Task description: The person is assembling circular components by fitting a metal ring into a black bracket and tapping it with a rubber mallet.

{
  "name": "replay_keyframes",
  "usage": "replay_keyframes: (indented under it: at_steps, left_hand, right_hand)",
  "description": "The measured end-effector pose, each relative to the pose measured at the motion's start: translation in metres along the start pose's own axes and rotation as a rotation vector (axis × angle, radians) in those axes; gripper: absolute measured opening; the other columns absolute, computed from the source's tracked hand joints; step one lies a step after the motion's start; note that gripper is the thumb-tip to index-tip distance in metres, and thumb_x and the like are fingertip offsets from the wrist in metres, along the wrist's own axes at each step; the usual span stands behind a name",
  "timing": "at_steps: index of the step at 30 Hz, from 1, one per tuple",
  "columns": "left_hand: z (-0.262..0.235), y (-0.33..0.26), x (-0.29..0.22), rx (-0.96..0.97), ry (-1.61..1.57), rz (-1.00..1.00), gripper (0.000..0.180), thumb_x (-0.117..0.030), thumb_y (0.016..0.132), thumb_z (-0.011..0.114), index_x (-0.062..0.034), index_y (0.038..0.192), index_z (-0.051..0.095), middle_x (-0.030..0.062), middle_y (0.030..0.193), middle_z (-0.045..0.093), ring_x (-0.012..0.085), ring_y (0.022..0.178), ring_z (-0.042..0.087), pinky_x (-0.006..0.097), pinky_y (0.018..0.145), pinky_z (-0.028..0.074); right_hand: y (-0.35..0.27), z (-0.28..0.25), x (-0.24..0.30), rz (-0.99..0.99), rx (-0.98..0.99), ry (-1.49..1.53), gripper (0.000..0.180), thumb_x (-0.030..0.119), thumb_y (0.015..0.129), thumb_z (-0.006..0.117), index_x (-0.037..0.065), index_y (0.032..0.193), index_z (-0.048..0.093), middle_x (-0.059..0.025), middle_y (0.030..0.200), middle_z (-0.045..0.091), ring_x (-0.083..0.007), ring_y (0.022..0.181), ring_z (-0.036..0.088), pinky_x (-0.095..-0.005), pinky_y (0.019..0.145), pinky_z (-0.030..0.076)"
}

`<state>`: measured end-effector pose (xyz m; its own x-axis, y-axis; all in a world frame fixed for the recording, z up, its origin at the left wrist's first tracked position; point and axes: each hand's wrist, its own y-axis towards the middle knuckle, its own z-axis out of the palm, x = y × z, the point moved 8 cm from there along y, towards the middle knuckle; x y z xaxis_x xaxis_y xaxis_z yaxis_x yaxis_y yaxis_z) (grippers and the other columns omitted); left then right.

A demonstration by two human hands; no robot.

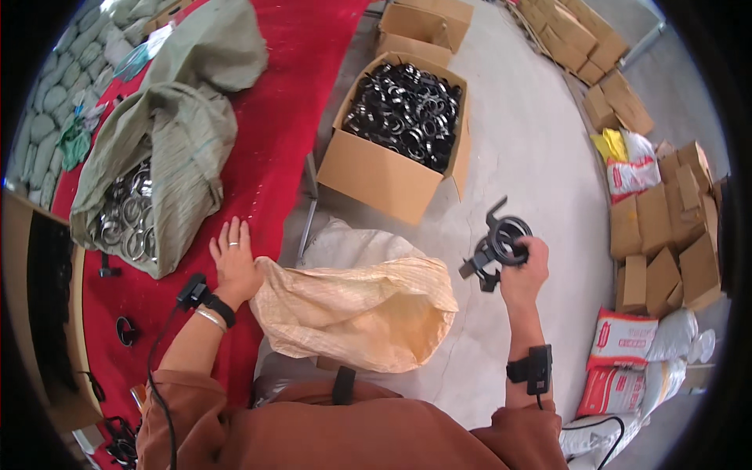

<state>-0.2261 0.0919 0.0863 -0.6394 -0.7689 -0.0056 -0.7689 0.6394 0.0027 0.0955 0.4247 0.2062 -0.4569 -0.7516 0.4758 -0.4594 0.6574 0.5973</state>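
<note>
Black rings | right of orange sack, mouth toward them | right hand nearer mouth, grip clasping rings | left hand at sack's left edge, fingers spread

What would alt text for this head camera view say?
A person's right hand holds black ring-shaped parts; the left hand is spread over a red cloth, beside an open cream woven sack. Ahead are a cardboard box of black rings and a grey-green sack of silvery rings.
</note>
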Motion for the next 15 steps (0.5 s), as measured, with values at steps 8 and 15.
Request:
replay_keyframes:
  at_steps: [8,15]
  left_hand:
    - [0.011,0.004,-0.005,-0.092,0.039,0.085,0.071,-0.011,0.070,0.056,0.0012,0.134,0.027,0.0173,0.141,0.026,0.0334,0.132,0.021,0.051,0.105,0.015]
    - [0.022,0.009,-0.003,-0.035,0.182,0.011,0.073,-0.009,0.072,0.059,0.0031,0.135,0.023,0.0180,0.142,0.023,0.0352,0.130,0.022,0.050,0.105,0.016]
  right_hand:
    - [-0.102,-0.049,-0.174,0.498,0.089,-0.115,0.023,-0.007,0.063,0.058,0.004,0.082,0.052,-0.0106,0.080,0.055,-0.0240,0.076,0.053,-0.0315,0.068,0.044]
    - [-0.111,-0.071,-0.243,0.858,0.204,0.024,0.021,-0.004,0.067,0.063,0.004,0.082,0.051,-0.0079,0.078,0.057,-0.0169,0.072,0.055,-0.0279,0.068,0.046]
